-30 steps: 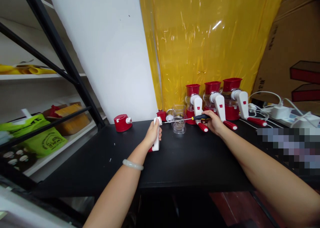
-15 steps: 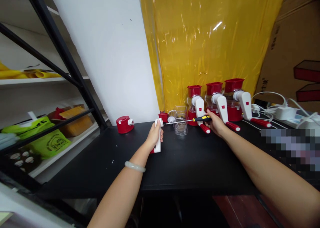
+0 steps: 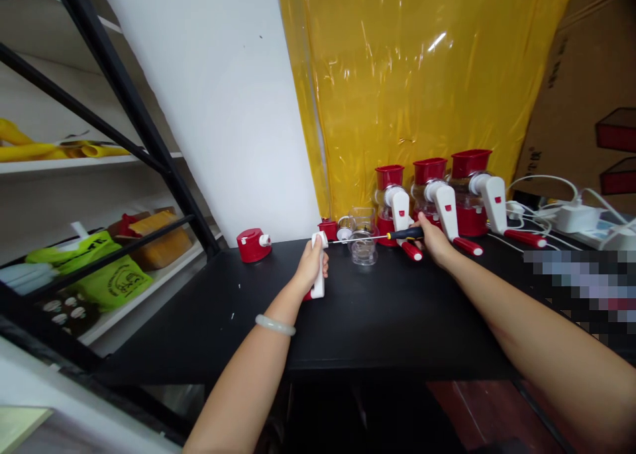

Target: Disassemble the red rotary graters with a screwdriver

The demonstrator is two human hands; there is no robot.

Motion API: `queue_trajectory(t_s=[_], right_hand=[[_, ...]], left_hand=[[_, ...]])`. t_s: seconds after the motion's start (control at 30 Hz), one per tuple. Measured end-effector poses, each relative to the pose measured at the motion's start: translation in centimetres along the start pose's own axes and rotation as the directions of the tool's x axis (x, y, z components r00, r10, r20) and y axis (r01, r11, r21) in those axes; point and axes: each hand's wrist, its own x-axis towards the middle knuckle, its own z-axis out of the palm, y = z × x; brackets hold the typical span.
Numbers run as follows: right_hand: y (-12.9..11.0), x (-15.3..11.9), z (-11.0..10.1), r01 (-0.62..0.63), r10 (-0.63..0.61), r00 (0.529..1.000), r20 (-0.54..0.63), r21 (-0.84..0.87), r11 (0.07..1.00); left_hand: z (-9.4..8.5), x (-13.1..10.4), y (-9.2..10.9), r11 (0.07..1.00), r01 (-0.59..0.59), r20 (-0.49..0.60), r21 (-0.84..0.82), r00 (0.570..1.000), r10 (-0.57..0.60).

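- Head view: left hand (image 3: 309,265) clamped round white crank (image 3: 320,285), left of clear container (image 3: 365,258), probably steadying it against screwdriver (image 3: 403,234)
- Right hand (image 3: 433,240) closed on screwdriver handle, right of clear container; shaft near level, apparently aimed at crank's round hub
- White crank roughly upright, red part showing at lower end

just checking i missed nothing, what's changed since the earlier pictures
The screwdriver seems to have turned in the right hand: the yellow handle patch seen just before is hidden. Nothing taken or let go; the left hand still grips the white crank.
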Motion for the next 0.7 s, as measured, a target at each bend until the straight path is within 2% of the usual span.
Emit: queue_trajectory(t_s=[0.07, 0.23, 0.3, 0.4, 0.5, 0.57, 0.7], right_hand=[[0.23, 0.04, -0.04, 0.034, -0.034, 0.999, 0.004, -0.051, 0.998], [0.05, -0.07, 0.17, 0.004, -0.018, 0.998, 0.067, 0.205, 0.979], [-0.03, 0.06, 0.11, -0.005, -0.010, 0.998, 0.061, 0.244, 0.970], [0.10, 0.36, -0.17, 0.000, 0.001, 1.000, -0.010, 0.085, 0.996], [0.20, 0.35, -0.23, 0.052, -0.056, 0.998, -0.041, -0.086, 0.995], [0.04, 0.11, -0.01, 0.074, -0.074, 0.997, -0.003, -0.029, 0.997], [-0.64, -0.26, 0.45, 0.027, -0.045, 0.996, 0.073, 0.230, 0.973]], left_hand=[[-0.01, 0.00, 0.04, 1.000, -0.002, -0.008, -0.001, 1.000, 0.002], [0.12, 0.01, 0.01, 1.000, -0.010, 0.001, 0.022, 1.000, 0.010], [0.19, 0.05, -0.04, 0.999, -0.011, 0.006, 0.037, 1.000, 0.011], [0.19, 0.15, -0.06, 0.998, -0.011, -0.005, 0.060, 1.000, 0.011], [0.06, 0.26, 0.02, 0.997, -0.017, -0.030, 0.075, 0.999, 0.019], [-0.03, 0.30, 0.07, 0.996, -0.029, -0.041, 0.084, 0.999, 0.032], [0.00, 0.28, 0.01, 0.993, -0.057, -0.035, 0.101, 0.998, 0.061]])
